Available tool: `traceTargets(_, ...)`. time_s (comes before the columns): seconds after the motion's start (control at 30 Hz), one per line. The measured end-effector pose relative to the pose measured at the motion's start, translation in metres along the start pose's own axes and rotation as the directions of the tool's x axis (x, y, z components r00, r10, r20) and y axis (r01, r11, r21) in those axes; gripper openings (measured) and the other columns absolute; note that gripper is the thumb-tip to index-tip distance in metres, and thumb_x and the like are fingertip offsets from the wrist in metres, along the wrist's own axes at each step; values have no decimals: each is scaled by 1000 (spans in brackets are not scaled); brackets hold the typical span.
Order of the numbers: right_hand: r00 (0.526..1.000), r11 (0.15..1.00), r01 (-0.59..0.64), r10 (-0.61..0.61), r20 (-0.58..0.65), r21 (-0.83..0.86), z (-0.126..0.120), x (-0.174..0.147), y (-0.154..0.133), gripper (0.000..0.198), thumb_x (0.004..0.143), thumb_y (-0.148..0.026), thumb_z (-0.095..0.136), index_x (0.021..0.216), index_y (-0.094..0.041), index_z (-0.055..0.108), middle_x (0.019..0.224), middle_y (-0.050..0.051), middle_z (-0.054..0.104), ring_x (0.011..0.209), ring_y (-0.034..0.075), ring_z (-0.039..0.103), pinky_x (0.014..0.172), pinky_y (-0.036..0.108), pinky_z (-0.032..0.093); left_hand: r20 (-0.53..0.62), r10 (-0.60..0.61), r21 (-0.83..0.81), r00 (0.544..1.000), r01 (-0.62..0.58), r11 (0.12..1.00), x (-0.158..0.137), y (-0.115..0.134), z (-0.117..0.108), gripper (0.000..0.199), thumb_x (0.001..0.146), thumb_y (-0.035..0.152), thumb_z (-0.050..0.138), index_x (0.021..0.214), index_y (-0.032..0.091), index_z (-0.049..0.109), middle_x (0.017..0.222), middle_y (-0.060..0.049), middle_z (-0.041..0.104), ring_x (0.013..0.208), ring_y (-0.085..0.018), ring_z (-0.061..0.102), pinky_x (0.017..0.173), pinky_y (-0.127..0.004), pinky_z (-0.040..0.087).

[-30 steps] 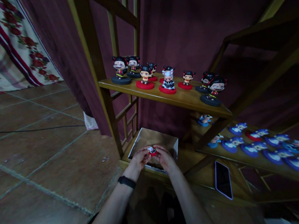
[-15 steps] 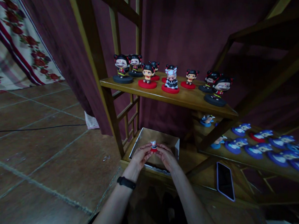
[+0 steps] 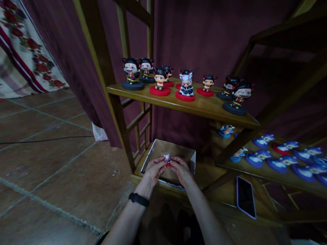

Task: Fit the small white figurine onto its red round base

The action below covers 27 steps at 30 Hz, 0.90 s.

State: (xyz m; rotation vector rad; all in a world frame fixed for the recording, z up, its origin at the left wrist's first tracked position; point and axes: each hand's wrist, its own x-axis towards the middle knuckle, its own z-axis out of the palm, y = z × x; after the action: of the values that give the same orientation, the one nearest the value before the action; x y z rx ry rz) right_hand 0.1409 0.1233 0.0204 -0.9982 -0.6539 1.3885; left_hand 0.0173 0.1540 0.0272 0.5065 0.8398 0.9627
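A small white-and-black figurine (image 3: 167, 158) on a red base is held upright between both hands, above an open cardboard box (image 3: 178, 148). My left hand (image 3: 154, 170) grips its left side with closed fingers, a black band on the wrist. From the other side, the fingers of my right hand (image 3: 182, 169) close on the same figurine. On the wooden shelf (image 3: 206, 111) above, a similar white-haired figurine (image 3: 186, 87) on a red base sits among several black-haired ones, such as one on a dark base (image 3: 131, 74).
Several blue figurines (image 3: 282, 163) stand on a lower shelf at the right. A phone (image 3: 246, 197) with a pale purple edge lies on the bottom board. The shelf's wooden post (image 3: 101, 67) rises on the left, before a dark curtain (image 3: 192, 38). A thin cable (image 3: 45, 140) crosses the tiled floor.
The view has shifted very slightly. Both hands keep hold of the figurine over the box, in almost the same place.
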Motion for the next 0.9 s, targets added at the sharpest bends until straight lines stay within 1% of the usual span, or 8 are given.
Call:
traceTargets(0.17, 1000, 999, 2, -2, -12, -38, 0, 0, 1, 22, 61, -30, 69, 79, -18, 64, 87, 4, 67, 83, 17, 62, 81, 35, 47, -38, 37, 20, 999, -37, 999, -1, -2, 2, 24, 56, 6, 72, 80, 10, 67, 68, -6, 68, 53, -7, 59, 52, -15, 47)
traceTargets(0.4, 998, 994, 3, -10, -63, -106, 3, 0, 5, 25, 59, -34, 69, 78, -18, 64, 85, 4, 68, 80, 18, 62, 78, 35, 48, -83, 94, 67, 992, -89, 994, 2, -9, 1, 24, 53, 9, 75, 76, 9, 68, 64, -5, 67, 52, -7, 58, 51, -16, 44)
traceTargets(0.5, 998, 996, 0, -6, -67, -90, 2, -1, 4, 27, 60, -35, 69, 81, -19, 64, 86, 4, 67, 82, 18, 61, 78, 34, 48, -61, 87, 60, 994, -83, 995, 3, -10, 1, 26, 54, 9, 74, 80, 10, 67, 69, -6, 68, 53, -7, 58, 52, -16, 44)
traceTargets(0.67, 999, 998, 9, -11, -30, -64, 1, -1, -2, 26, 60, -34, 70, 80, -19, 63, 85, 3, 67, 82, 17, 61, 79, 33, 47, -14, 38, 31, 999, -38, 999, 1, -4, 2, 27, 58, 7, 71, 84, 11, 66, 73, -6, 68, 57, -8, 60, 56, -16, 46)
traceTargets(0.8, 999, 998, 19, -22, -47, -61, 2, 1, -4, 25, 59, -32, 70, 79, -19, 63, 85, 2, 66, 80, 16, 60, 79, 32, 46, -2, 44, 18, 999, -44, 999, 0, -2, 3, 29, 60, 6, 70, 88, 12, 65, 78, -6, 68, 61, -9, 61, 59, -17, 48)
traceTargets(0.9, 999, 998, 26, -28, -45, -64, 3, 1, -4, 23, 59, -30, 70, 78, -19, 62, 84, 2, 66, 79, 15, 59, 78, 31, 46, 4, 55, 30, 998, -55, 998, 1, -4, 3, 32, 58, 5, 71, 88, 12, 66, 80, -7, 68, 62, -9, 61, 60, -17, 48)
